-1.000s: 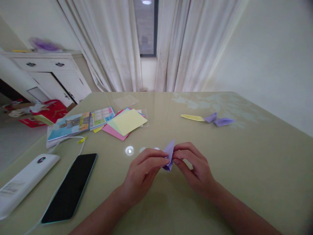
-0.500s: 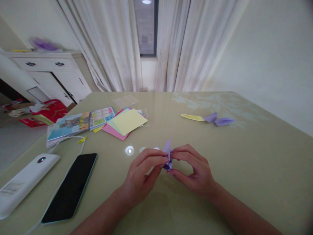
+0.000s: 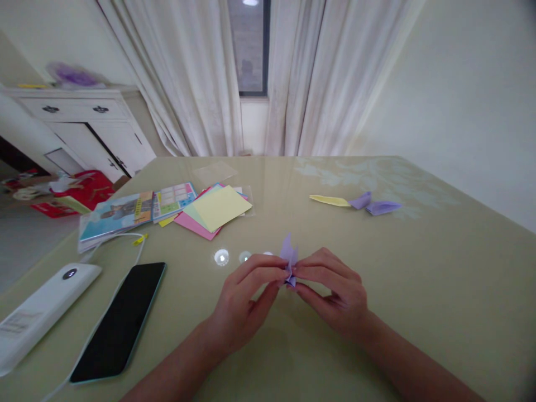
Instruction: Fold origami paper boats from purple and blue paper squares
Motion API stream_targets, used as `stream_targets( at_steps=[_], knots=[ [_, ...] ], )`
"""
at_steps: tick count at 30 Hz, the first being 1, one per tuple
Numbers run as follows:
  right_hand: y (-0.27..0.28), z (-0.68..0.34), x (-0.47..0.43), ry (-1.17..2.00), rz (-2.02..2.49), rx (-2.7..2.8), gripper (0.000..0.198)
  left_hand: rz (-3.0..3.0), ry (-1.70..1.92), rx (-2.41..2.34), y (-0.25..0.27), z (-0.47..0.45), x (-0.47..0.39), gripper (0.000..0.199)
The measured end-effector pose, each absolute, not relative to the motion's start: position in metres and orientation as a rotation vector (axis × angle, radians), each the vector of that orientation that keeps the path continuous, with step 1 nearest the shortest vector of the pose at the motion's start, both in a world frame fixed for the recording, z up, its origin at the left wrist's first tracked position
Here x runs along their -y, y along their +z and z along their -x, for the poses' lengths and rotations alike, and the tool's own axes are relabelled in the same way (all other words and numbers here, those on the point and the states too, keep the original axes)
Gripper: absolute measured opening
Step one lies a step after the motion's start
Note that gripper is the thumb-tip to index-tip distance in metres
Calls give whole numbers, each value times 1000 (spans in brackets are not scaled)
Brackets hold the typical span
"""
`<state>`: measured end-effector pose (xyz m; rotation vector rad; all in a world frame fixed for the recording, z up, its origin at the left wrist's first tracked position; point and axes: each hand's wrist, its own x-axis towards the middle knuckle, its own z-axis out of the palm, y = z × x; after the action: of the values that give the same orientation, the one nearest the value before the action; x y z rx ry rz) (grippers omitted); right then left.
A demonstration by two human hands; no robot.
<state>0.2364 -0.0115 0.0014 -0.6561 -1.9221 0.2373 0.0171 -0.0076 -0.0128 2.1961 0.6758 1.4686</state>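
The broad, pale, glossy table (image 3: pixel 427 285) spreads out in front of me, with long off-white cloth curtains (image 3: pixel 188 72) hanging beyond it. At my left lie a rounded white oblong device (image 3: pixel 46 318) and, just beside it, a black-screened phone (image 3: pixel 119 324). Farther off sits a fanned stack of plain coloured paper sheets (image 3: pixel 220 207), a yellow one uppermost. My left hand (image 3: pixel 245 298) and right hand (image 3: pixel 339 293) nearly meet, thumbs and fingertips closed in a pinch from either side. Across the table to the right rests a short row of folded yellow and purple paper pieces (image 3: pixel 360 201). Smallest is what my hands grip: a folded light-purple paper piece (image 3: pixel 288 251), pointed tip up, between my fingertips over the table. I judge it almost weightless, stiff along its layered creases but soft at the thin flaps, easily crumpled or torn; the thick lower folds look the safest hold, pinched lightly, leaving the tip unpressed.
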Motion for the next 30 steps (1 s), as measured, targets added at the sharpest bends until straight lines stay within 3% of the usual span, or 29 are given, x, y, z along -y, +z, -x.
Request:
stream_targets(
  at_steps=[10,24,30],
  knots=[
    [-1,-233,14,263,700,1845,21,-2210,1428,-690,-9,-18,12,40],
    [5,-230,15,204,683,1856,28,-2284,1527,-722,-12,-20,11,32],
    [5,-230,17,265,729,1868,21,-2251,1525,-738,-12,-20,12,30]
  ],
)
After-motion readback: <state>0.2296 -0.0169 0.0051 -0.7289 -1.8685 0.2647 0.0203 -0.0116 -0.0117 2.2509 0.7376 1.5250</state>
